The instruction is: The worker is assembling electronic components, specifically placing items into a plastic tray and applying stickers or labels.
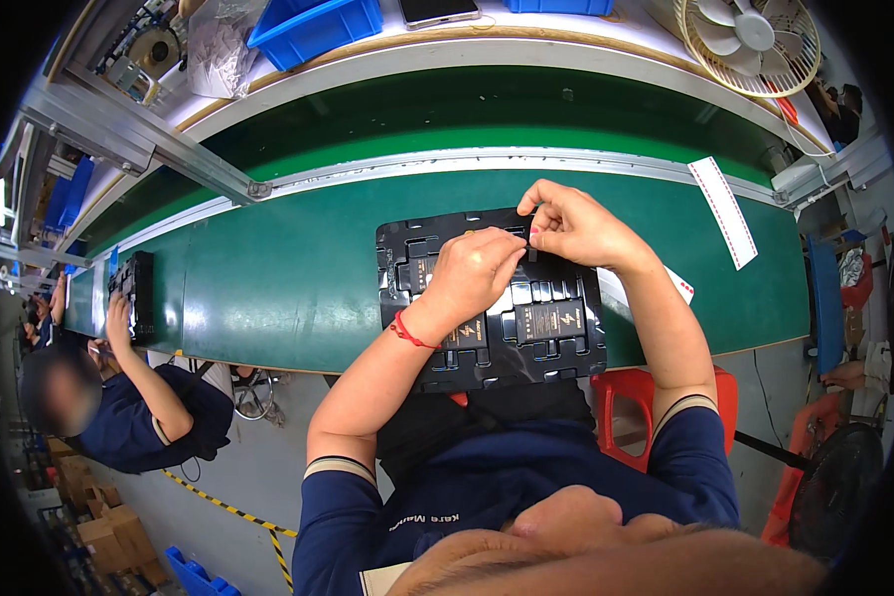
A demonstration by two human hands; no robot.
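A black moulded tray (497, 368) lies on the green table in front of me, with flat black rectangular packs that look like batteries (551, 323) in its pockets. My left hand (472, 270) reaches over the middle of it, fingers pinched together. Close against those fingertips, my right hand (581, 226) is also closed, its index finger bent and thumb tucked in. A tiny pinkish-red spot shows at the right fingertips; what either pinch holds is too small to make out. Under my right forearm, a white sheet with red marks (680, 286) is partly hidden.
A white strip with red dashed edges (725, 214) lies on the green table (268, 278) to the right. Beyond the rail, a shelf carries a blue bin (313, 35) and a fan (750, 40). At the left, a co-worker's hand (117, 318) touches another black tray (141, 293).
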